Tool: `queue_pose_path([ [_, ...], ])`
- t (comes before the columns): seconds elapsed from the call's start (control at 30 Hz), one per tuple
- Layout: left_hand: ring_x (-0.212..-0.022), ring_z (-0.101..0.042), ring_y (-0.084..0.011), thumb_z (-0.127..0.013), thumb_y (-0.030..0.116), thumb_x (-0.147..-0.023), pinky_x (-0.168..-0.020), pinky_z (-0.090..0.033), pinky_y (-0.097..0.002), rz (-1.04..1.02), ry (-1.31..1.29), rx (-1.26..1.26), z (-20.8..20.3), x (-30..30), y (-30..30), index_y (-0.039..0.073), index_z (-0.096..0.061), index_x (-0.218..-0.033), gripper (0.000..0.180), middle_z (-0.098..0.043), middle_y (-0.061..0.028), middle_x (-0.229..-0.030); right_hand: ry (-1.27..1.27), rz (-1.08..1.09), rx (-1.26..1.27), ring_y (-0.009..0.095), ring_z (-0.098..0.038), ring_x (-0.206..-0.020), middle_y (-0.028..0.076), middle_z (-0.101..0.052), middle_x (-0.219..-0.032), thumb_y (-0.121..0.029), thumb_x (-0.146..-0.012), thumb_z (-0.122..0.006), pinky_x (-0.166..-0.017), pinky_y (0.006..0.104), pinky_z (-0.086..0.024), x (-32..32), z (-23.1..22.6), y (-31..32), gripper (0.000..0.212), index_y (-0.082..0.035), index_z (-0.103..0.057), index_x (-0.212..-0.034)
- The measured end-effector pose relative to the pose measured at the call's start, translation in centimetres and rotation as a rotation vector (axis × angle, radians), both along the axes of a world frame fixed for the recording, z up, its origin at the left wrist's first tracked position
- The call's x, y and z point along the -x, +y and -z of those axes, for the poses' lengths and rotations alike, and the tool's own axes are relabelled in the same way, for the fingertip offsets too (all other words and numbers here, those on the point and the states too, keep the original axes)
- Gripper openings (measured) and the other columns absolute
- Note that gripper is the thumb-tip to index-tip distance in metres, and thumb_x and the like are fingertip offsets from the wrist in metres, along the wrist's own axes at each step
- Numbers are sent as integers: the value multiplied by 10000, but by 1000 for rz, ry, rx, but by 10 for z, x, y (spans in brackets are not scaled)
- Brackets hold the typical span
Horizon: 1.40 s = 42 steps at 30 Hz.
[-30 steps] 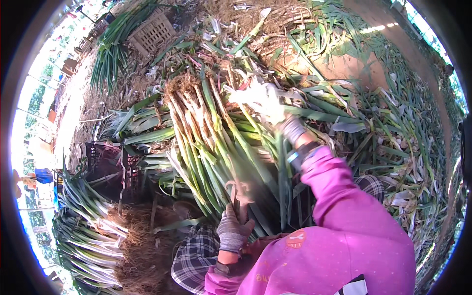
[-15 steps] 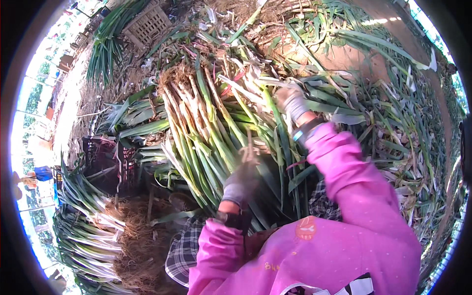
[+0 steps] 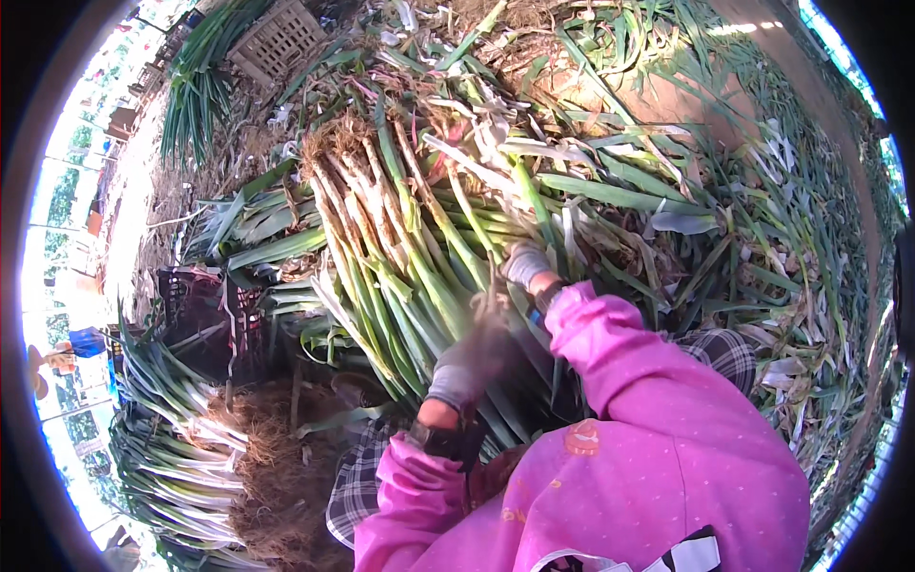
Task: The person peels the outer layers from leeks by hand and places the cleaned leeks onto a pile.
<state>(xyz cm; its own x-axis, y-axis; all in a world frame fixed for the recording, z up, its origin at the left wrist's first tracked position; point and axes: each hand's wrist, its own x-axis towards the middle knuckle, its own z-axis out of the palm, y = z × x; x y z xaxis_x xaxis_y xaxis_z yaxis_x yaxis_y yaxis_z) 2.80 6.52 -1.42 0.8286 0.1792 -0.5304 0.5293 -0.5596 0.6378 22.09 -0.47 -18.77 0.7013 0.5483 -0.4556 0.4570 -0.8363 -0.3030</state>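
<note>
I seem to be working on the leeks (image 3: 424, 276) heaped before me; the next move calls for a steady grip. I cannot tell what my blurred left hand (image 3: 464, 370) or right hand (image 3: 525, 264) holds.

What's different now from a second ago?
The left hand has moved forward, away from the body; its grip is blurred. The right hand has come back and leftward, close to the left; the pale leaves blurred beside it earlier no longer show there. The leeks and slatted crate lie as before.
</note>
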Motion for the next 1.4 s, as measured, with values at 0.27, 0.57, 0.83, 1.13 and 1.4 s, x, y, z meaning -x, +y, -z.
queue_pose_path([
  [0.27,-800,-591,-290,-664,211,-649,-703,-457,-353,2,84,15,-12,57,-29,23,-458,-1135,560,-597,-176,-874,320,232,-201,311,-577,-882,196,-589,-949,-372,-623,-613,-789,368,-447,72,-35,-50,446,-83,-611,-963],
  [0.57,-785,-587,-322,-669,202,-639,-693,-462,-362,64,87,-108,-33,19,-38,28,-473,-1114,542,-595,-190,-847,610,294,-261,304,-588,-832,156,-611,-902,-310,-651,-604,-752,353,-448,113,-10,-109,387,-60,-612,-946],
  [0.83,-787,-594,-287,-662,227,-627,-703,-462,-354,11,127,-168,35,-19,6,22,-533,-1014,456,-607,-165,-822,523,101,35,301,-588,-848,150,-610,-898,-350,-651,-607,-744,364,-459,128,-21,-126,427,-53,-592,-958],
  [1.13,-912,-551,-366,-440,459,-797,-800,-438,-391,305,204,-323,38,-103,29,78,-576,-993,450,-594,-213,-904,429,-2,225,298,-583,-896,140,-608,-957,-351,-674,-561,-762,390,-461,131,-21,-145,392,-95,-612,-967],
  [1.4,-843,-582,-350,-355,464,-831,-745,-458,-403,156,218,-304,77,-59,28,61,-609,-900,481,-608,-201,-832,527,-88,280,305,-563,-937,157,-590,-995,-295,-666,-573,-805,377,-439,132,4,-139,431,-57,-572,-1025],
])
